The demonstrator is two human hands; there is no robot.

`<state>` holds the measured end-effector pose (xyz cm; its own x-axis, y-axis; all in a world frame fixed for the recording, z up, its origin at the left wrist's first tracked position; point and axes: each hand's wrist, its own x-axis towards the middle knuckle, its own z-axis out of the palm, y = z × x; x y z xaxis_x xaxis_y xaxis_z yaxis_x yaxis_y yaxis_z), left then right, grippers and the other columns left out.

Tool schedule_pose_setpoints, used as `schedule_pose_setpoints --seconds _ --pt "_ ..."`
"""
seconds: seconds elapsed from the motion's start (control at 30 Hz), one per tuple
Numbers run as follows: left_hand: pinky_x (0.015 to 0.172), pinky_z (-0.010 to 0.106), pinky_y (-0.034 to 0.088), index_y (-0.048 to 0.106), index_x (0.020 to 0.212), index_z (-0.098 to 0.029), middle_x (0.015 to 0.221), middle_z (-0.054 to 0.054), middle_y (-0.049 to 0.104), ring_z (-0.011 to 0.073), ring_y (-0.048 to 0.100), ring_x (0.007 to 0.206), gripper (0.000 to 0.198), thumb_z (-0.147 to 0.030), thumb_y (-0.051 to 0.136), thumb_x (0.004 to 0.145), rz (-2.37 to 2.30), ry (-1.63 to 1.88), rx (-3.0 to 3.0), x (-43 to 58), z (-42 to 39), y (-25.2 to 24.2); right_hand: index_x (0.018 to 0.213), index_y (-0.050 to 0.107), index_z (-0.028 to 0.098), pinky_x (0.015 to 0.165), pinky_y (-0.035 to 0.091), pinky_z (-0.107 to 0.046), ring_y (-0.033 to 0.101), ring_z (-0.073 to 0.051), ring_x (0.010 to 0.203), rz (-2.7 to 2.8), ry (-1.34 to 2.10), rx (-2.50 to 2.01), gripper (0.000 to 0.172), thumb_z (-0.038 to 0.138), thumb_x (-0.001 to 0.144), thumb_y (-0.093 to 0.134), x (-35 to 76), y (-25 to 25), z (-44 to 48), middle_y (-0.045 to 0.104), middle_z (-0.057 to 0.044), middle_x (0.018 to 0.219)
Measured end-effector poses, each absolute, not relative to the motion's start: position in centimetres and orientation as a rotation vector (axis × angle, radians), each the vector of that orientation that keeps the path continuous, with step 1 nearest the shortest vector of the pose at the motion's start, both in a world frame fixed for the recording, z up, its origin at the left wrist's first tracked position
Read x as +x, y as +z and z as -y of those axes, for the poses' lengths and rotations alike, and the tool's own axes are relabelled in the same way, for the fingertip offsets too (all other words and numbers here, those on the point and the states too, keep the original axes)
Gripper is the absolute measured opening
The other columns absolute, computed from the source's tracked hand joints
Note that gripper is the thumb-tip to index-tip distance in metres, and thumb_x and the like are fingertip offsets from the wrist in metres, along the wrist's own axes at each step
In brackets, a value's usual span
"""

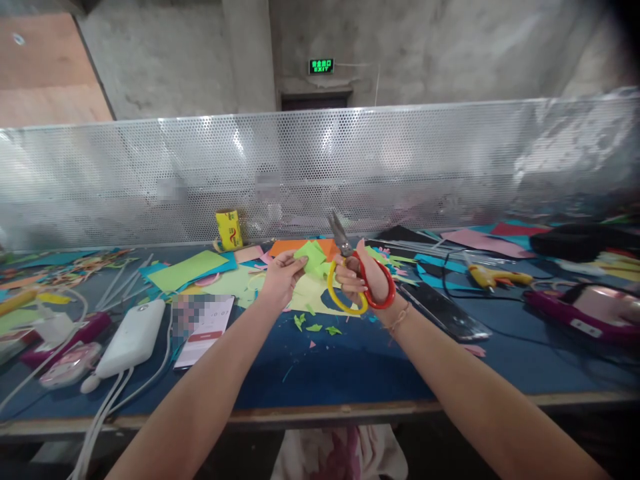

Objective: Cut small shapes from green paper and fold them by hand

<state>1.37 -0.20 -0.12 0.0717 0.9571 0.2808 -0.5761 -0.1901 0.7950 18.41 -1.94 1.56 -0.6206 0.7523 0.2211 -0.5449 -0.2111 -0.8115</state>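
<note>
Between the thumb and fingers of my left hand [284,275] is a piece of bright green paper [315,259], its edges cut into points. My right hand [357,275] is closed on a pair of scissors [341,235] with one red and one yellow handle loop. The blades point up and away, just right of the green paper and apart from it. Below the hands, several small green paper scraps [314,327] lie on the blue tabletop [280,380]. Orange paper [295,248] and pale yellow-green sheets lie behind and beneath the hands.
Left of my arms are a phone [207,332], a white power bank [133,337] with cables and a yellow box [229,230]. To the right lie a dark phone [447,313], a yellow glue gun [500,275] and a purple power strip [575,317]. A perforated metal screen [300,173] borders the back.
</note>
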Motion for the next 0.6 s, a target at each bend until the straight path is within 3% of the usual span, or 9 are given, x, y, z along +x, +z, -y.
schedule_pose_setpoints --seconds 0.1,0.23,0.37,0.6 --pt "0.070 0.026 0.045 0.060 0.079 -0.014 0.079 0.005 0.066 0.0126 0.061 0.070 0.032 -0.019 0.075 0.051 -0.582 1.516 0.984 1.0 0.0 0.0 0.069 0.046 0.016 0.027 0.022 -0.013 0.027 -0.002 0.031 1.157 1.568 -0.526 0.044 0.060 0.074 0.045 19.0 1.3 0.9 0.040 0.006 0.045" --pt "0.067 0.027 0.045 0.059 0.078 -0.013 0.073 0.004 0.065 0.0124 0.060 0.065 0.038 -0.020 0.077 0.045 -0.675 1.487 1.046 0.9 -0.3 -0.3 0.068 0.047 0.016 0.037 0.034 -0.016 0.045 -0.005 0.042 1.201 1.035 -0.896 0.037 0.041 0.056 0.072 18.9 0.3 -0.1 0.050 0.004 0.053" --pt "0.062 0.027 0.045 0.059 0.077 -0.014 0.069 0.003 0.063 0.0115 0.057 0.061 0.039 -0.023 0.078 0.044 -0.763 1.441 1.162 1.2 -0.6 -1.3 0.080 0.047 0.018 0.049 0.043 -0.022 0.055 -0.010 0.054 1.289 1.017 -0.998 0.044 0.034 0.050 0.075 17.9 -0.4 0.0 0.054 0.005 0.061" --pt "0.060 0.026 0.044 0.059 0.072 -0.013 0.064 0.001 0.059 0.0092 0.052 0.056 0.031 -0.028 0.074 0.050 -0.746 1.331 1.257 1.7 0.0 -1.6 0.076 0.044 0.019 0.052 0.046 -0.023 0.049 -0.007 0.048 1.362 1.043 -0.989 0.041 0.022 0.048 0.074 16.3 -0.3 1.2 0.046 0.009 0.055"
